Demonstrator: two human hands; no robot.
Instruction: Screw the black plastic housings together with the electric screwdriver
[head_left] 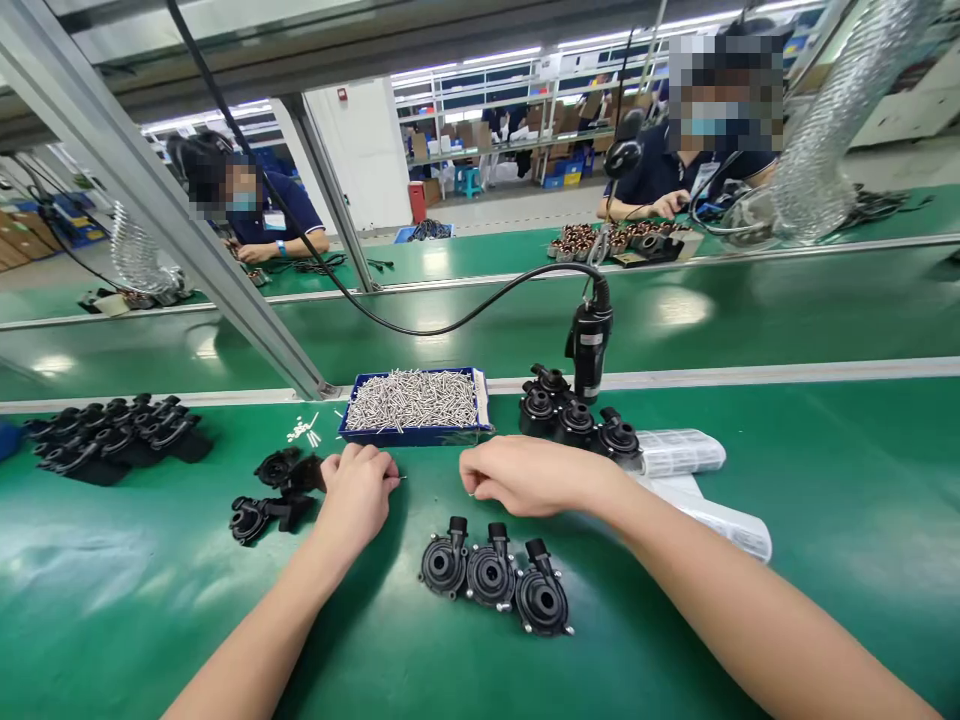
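My left hand [358, 488] is curled just in front of a blue tray [352, 432] full of small silver screws [412, 398]; a thin screw tip shows at its fingers. My right hand [525, 474] is curled too, with something small pinched at its fingertips, to the right of the tray's front edge. Three black round pump housings [491, 578] lie in a row on the green mat [675, 620] below both hands.
More black housings sit at the left [270, 495], far left [112, 435] and behind my right hand [574, 415], beside a hanging electric screwdriver [589, 345]. Plastic-wrapped packs [679, 452] lie to the right. Two people work across the conveyor [480, 330]. A slanted metal post [187, 250] rises at left.
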